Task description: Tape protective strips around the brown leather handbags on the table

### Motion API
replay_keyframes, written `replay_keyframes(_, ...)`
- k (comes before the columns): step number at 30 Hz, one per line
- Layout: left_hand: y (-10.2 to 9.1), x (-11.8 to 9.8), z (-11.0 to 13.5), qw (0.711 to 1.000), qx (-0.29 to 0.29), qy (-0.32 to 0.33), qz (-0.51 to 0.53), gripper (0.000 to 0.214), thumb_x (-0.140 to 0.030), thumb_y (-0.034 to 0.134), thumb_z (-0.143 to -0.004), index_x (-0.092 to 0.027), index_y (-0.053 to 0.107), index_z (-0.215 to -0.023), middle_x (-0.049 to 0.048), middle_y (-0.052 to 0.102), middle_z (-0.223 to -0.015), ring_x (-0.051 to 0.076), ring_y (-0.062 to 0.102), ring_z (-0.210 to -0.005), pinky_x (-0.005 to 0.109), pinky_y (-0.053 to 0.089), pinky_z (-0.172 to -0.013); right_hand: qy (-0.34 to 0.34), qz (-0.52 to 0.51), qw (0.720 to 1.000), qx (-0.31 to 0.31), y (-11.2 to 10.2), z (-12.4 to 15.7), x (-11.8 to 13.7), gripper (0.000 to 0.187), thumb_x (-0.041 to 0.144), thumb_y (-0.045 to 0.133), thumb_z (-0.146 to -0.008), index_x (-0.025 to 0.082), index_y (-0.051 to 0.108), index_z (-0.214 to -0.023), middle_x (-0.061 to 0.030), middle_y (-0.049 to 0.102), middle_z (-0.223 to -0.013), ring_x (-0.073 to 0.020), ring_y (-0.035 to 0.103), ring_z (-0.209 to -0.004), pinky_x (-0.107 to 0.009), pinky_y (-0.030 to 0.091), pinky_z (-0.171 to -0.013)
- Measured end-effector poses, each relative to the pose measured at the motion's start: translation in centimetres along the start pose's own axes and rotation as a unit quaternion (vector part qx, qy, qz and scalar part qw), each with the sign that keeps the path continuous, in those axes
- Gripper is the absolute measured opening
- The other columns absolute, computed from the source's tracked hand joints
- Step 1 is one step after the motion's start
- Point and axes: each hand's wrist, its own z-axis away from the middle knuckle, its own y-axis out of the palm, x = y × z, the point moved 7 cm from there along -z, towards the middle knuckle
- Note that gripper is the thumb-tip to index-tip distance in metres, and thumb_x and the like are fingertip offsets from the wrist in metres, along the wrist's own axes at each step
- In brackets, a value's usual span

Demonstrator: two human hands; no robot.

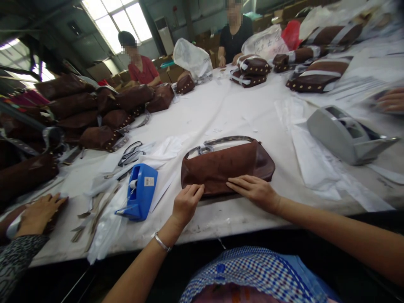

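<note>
A brown leather handbag (227,165) lies flat on the white table (240,109) in front of me, its strap and metal ring at the far edge. My left hand (186,203) pinches the bag's near bottom edge, fingers curled together. Beside it my right hand (254,190) lies flat on the bag's lower edge with fingers stretched out. I wear a metal bangle (161,243) on the left wrist.
A blue tape dispenser (139,191) stands left of the bag, scissors (130,153) behind it. A grey tape dispenser (345,134) sits right on white paper sheets (315,164). Stacked brown bags (94,113) fill the left. Another person's hand (38,213) rests at near left; two people sit at the far side.
</note>
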Motion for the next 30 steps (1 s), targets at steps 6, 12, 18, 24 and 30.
replay_keyframes(6,0.1,-0.1,-0.1,0.998,0.047,0.012,-0.028,0.041,-0.008,0.053,-0.095,-0.019,0.054,-0.135,0.0032,0.068,-0.102,0.018,0.060,-0.088,0.030,0.049,-0.075,0.009,0.060,0.997,0.047,-0.5,-0.7,-1.5,0.039,0.006,0.049,-0.096,0.015,0.063,-0.132,-0.0082,0.072,-0.110,-0.0214,0.059,-0.091,-0.034,0.047,-0.076)
replay_keyframes(12,0.4,-0.6,0.2,0.999,-0.008,0.013,-0.041,0.048,-0.014,0.055,-0.097,-0.030,0.051,-0.142,-0.0007,0.067,-0.090,0.015,0.057,-0.076,0.029,0.047,-0.071,0.049,0.037,0.998,0.027,0.1,2.4,-3.1,0.051,0.005,0.049,-0.096,0.031,0.060,-0.138,-0.0031,0.070,-0.101,-0.0186,0.056,-0.084,-0.032,0.045,-0.079)
replay_keyframes(18,1.3,-1.3,0.8,0.999,-0.011,-0.002,-0.052,0.048,-0.014,0.055,-0.096,-0.030,0.052,-0.141,0.0035,0.068,-0.113,0.016,0.058,-0.084,0.030,0.050,-0.080,0.084,-0.123,0.986,0.071,-1.7,1.5,-3.4,0.051,0.014,0.058,-0.087,0.029,0.062,-0.136,-0.0051,0.069,-0.111,-0.0222,0.061,-0.096,-0.038,0.050,-0.089)
replay_keyframes(24,1.5,-1.8,1.8,0.998,0.006,-0.033,-0.044,0.056,-0.010,0.056,-0.092,-0.030,0.049,-0.145,0.0062,0.066,-0.120,0.019,0.059,-0.090,0.034,0.053,-0.082,0.128,-0.062,0.990,-0.004,-3.0,-4.4,-3.6,0.057,0.036,0.055,-0.098,0.026,0.042,-0.152,-0.0067,0.049,-0.152,-0.0299,0.045,-0.137,-0.049,0.033,-0.116)
replay_keyframes(30,-2.2,-1.5,-1.1,0.979,0.100,-0.113,0.135,0.052,-0.029,0.070,-0.079,-0.023,0.063,-0.130,0.0068,0.067,-0.121,0.024,0.061,-0.100,0.036,0.057,-0.085,0.106,-0.039,0.992,0.054,4.3,-3.9,-2.5,0.068,0.051,0.050,-0.098,0.027,0.028,-0.158,-0.0071,0.023,-0.165,-0.0332,0.018,-0.152,-0.058,0.017,-0.122)
